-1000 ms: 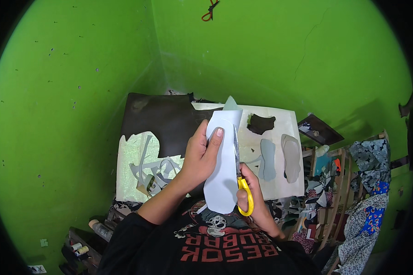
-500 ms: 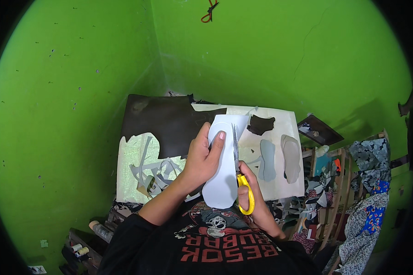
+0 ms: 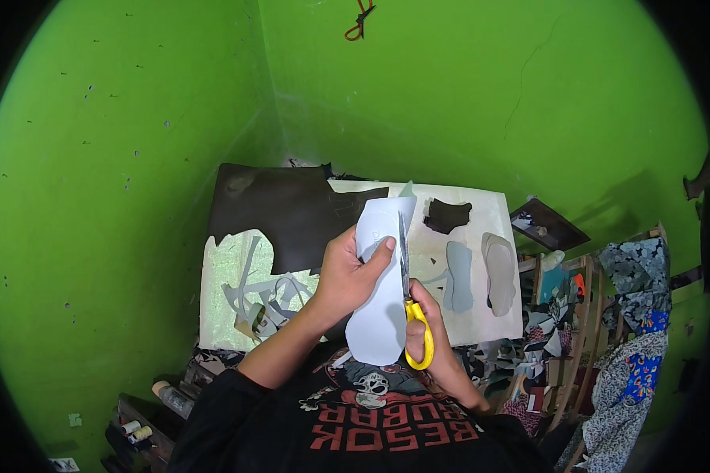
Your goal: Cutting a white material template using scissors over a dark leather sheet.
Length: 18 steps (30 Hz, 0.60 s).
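Observation:
A pale bluish-white sheet, partly trimmed to an insole shape [image 3: 377,315], is held upright over the table. My left hand [image 3: 353,272] grips its left side, thumb on the near face and fingers behind. In my right hand [image 3: 430,315] are scissors with yellow handles [image 3: 422,355], fingers wrapped through the loops. Their blades run up along the sheet's right edge, with a strip of material to the right of the blades near the top. A faint curved outline shows near the sheet's upper end.
On the pale tabletop [image 3: 485,213] lie a large dark brown sheet [image 3: 280,209], a small dark scrap [image 3: 448,215], grey insole pieces [image 3: 459,276], beige insole pieces [image 3: 499,276] and curled offcuts [image 3: 264,303]. Fabric scraps fill a wooden rack at right. Red-handled scissors [image 3: 359,22] hang on the green wall.
The sheet has shifted slightly down and left, and its top strip leans differently beside the blades. My left thumb sits a little lower on it. The scissors stay at the right edge.

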Tool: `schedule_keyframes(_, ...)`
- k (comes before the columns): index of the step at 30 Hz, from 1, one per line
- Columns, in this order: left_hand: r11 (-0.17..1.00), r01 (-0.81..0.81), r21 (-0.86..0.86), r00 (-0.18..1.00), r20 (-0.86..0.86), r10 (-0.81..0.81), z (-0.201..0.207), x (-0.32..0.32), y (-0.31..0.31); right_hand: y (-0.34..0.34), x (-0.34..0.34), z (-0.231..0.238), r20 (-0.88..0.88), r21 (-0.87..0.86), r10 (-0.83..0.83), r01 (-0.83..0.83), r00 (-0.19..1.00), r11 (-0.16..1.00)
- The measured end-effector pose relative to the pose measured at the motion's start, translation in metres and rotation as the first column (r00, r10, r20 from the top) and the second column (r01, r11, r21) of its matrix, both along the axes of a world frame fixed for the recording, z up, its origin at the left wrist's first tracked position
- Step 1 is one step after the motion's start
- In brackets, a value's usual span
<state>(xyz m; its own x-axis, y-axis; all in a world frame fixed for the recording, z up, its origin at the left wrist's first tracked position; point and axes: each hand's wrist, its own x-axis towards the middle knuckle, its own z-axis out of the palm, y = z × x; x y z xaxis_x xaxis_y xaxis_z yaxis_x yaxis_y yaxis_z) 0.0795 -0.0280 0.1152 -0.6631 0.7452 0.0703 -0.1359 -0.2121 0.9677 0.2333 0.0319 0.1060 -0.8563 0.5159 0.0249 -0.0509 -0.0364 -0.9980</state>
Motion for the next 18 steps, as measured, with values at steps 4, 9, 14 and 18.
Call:
schedule_keyframes(4, 1.0, 0.017, 0.017, 1.0, 0.024, -0.017, 0.0009, 0.0, 0.0001, 0.0051, 0.0047, -0.0051, 0.072, -0.005, 0.022, -0.021, 0.997, 1.0)
schedule_keyframes(9, 0.995, 0.103, 0.013, 0.995, 0.01, -0.103, -0.001, -0.0005, -0.0008, 0.0075, 0.0016, -0.0059, 0.014, -0.047, 0.013, -0.012, 1.0, 0.999)
schedule_keyframes(14, 0.994, 0.11, 0.026, 0.994, 0.018, -0.11, -0.0001, -0.0014, -0.0005, 0.0076, -0.002, -0.0014, 0.009, -0.029, 0.002, -0.001, 1.0, 1.0)
schedule_keyframes(18, 0.995, 0.096, 0.03, 0.995, 0.013, -0.097, 0.0019, 0.0005, 0.0017, 0.0088, 0.0002, -0.0012, 0.017, -0.015, 0.005, -0.005, 1.0, 1.0)
